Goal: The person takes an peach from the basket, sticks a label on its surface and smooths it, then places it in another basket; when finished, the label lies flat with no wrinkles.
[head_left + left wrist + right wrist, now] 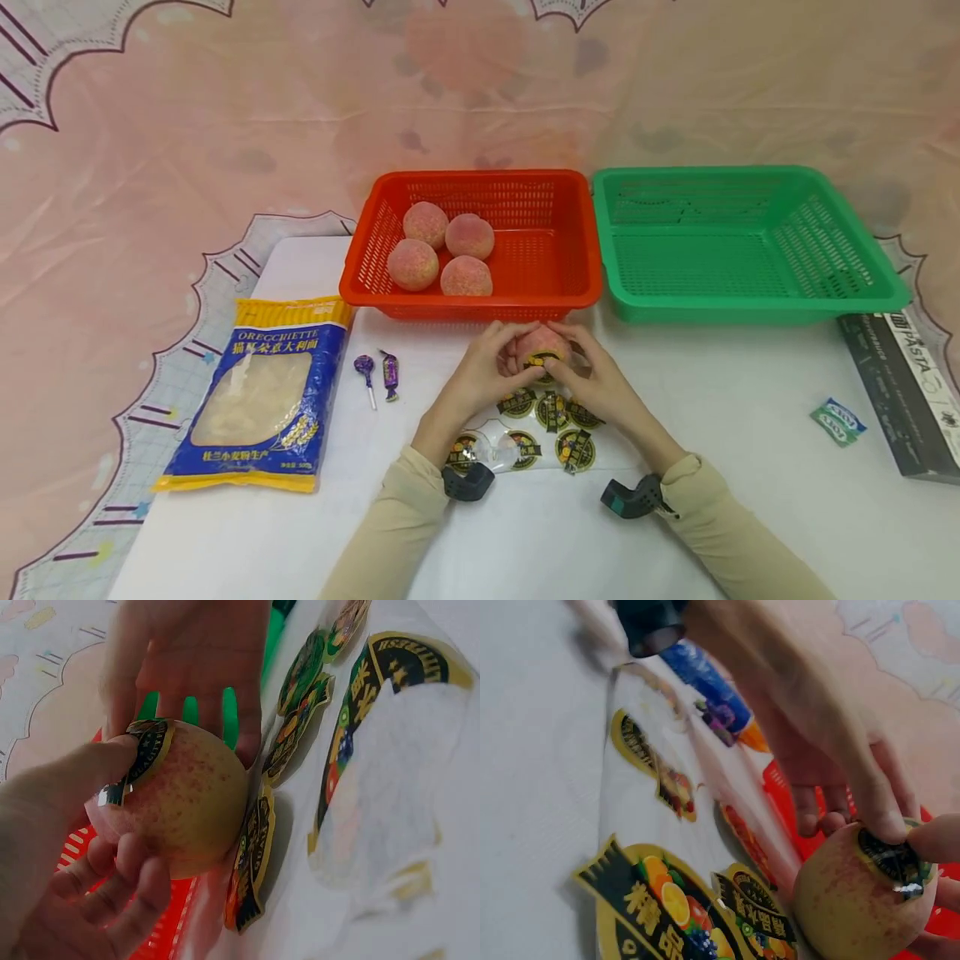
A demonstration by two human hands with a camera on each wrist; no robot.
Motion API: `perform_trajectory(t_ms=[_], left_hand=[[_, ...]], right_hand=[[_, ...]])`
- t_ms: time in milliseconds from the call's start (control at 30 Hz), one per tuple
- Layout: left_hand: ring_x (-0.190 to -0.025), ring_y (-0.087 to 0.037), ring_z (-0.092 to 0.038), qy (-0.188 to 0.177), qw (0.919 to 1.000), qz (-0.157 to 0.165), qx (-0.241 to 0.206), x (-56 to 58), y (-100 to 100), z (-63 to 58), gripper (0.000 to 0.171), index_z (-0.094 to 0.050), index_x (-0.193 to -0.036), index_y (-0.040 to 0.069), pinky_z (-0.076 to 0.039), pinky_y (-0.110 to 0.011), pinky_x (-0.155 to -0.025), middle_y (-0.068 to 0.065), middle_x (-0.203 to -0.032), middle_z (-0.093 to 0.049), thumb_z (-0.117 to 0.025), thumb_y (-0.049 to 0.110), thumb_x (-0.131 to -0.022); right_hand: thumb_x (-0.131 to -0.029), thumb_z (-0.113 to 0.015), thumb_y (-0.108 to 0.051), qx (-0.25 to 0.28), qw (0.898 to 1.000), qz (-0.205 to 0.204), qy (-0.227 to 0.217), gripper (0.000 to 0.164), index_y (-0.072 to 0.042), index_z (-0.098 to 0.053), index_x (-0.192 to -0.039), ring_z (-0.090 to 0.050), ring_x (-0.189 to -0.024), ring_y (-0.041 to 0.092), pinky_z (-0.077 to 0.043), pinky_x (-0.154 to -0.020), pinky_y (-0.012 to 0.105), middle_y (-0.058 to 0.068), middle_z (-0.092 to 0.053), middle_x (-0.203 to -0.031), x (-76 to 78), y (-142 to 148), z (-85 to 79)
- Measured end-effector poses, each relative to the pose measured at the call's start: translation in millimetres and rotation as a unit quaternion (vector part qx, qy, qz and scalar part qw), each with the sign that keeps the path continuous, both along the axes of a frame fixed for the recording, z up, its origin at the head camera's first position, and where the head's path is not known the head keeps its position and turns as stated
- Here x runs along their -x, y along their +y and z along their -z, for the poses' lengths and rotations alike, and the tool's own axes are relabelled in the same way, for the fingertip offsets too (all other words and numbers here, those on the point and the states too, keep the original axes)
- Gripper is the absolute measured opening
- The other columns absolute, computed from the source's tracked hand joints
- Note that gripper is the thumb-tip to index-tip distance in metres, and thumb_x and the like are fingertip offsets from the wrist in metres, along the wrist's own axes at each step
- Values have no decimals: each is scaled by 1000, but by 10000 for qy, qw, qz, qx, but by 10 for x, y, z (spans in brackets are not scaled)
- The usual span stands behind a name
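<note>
The left hand (487, 367) and the right hand (603, 377) are holding one peach (543, 340) together, over the table (525, 546), just in front of the red basket (480, 302). The left fingers are curving around its one side, and the left thumb is resting on a black-and-gold fruit sticker (151, 754) on its skin. The right hand is gripping from the opposite side, its thumb touching the same sticker near the edge.

Below the hands, a clear sticker sheet (491, 454) is lying flat, bearing more such labels. Inside the red basket four other peaches (413, 264) are sitting, toward its left part. Beside it, the green basket (750, 306) is standing.

To the left, a blue-and-yellow orecchiette bag (255, 400) is lying, with a purple lollipop (364, 365) and a wrapped candy (390, 375) near it. To the right, a small green-and-blue packet (838, 422) is lying next to a black pasta box (903, 392).
</note>
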State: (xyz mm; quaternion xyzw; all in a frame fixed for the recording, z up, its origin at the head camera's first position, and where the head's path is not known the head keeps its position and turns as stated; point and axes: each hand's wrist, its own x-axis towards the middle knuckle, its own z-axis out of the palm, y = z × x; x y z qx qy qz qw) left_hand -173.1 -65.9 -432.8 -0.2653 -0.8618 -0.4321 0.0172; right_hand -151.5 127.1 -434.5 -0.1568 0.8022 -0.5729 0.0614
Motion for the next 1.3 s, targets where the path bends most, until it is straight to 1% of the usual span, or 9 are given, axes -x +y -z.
perform_trajectory(t_ms=[233, 333, 467, 600, 767, 867, 1000, 1133, 1300], left_hand=[[-79, -12, -52, 473, 9896, -759, 1124, -98, 162, 12, 62, -42, -118, 22, -45, -24, -67, 1, -98, -45, -73, 38, -66], [-80, -15, -53, 598, 9869, -1003, 1114, -127, 203, 1, 63, -44, -115, 21, -46, -27, -68, -1, -99, -45, -76, 36, -64], [-78, -15, -53, 851, 9831, -1152, 1138, -158, 269, 10, 56, -46, -110, 20, -46, -25, -66, -1, -93, -43, -74, 31, -64], [-71, -10, -48, 842, 9874, -928, 963, -142, 269, 14, 51, -49, -111, 23, -42, -22, -61, 1, -89, -43, -72, 26, -66], [-68, -8, -39, 163, 9994, -117, 265, -49, 107, 21, 49, -50, -116, 28, -35, -19, -57, 3, -82, -42, -72, 34, -72], [-72, -11, -41, -275, 9994, 169, -97, 0, 20, 34, 49, -50, -119, 28, -37, -19, -59, 1, -83, -43, -69, 35, -74], [-79, -13, -44, -829, 9944, 417, -502, 42, -53, 35, 47, -51, -121, 27, -42, -21, -65, -1, -86, -46, -66, 30, -77], [-81, -12, -46, -869, 9938, 477, -513, 68, -89, 36, 45, -53, -120, 27, -44, -22, -69, -1, -86, -47, -65, 31, -77], [-83, -10, -48, -696, 9958, 478, -341, 49, -105, 7, 49, -51, -123, 26, -47, -23, -74, 0, -88, -49, -67, 28, -77]], right_hand=[[-82, -61, -31, -289, 9959, 768, 387, 41, -16, -46, -117, -51, -109, 23, -42, -92, 42, 3, -49, -124, -37, -133, -2], [-80, -63, -35, -443, 9921, 1063, 498, 42, -16, -47, -114, -53, -105, 22, -45, -86, 39, 3, -51, -120, -30, -184, -7], [-76, -64, -46, -1039, 9814, 1519, 540, 50, -17, -45, -111, -55, -92, 19, -45, -73, 33, 1, -53, -109, -25, -230, -8], [-73, -64, -50, -1444, 9735, 1649, 655, 53, -16, -43, -108, -53, -83, 16, -41, -66, 29, 0, -52, -104, -14, -225, -8], [-77, -62, -46, -1004, 9848, 1215, 728, 45, -18, -46, -107, -55, -92, 17, -46, -72, 31, -1, -53, -108, 23, -139, 21], [-82, -60, -38, -623, 9940, 680, 594, 39, -17, -48, -112, -55, -102, 19, -48, -83, 36, 1, -52, -115, 37, -57, 17], [-86, -57, -20, -242, 9988, 145, 391, 35, -9, -48, -117, -53, -108, 28, -45, -89, 43, 9, -50, -121, 7, 18, -118], [-87, -55, -14, -127, 9993, -142, 328, 36, -4, -46, -120, -51, -111, 32, -43, -92, 45, 13, -48, -125, -7, 35, -223], [-89, -52, -22, -194, 9994, -273, -44, 35, -11, -48, -122, -51, -112, 25, -44, -92, 39, 8, -49, -127, 64, 201, -135]])
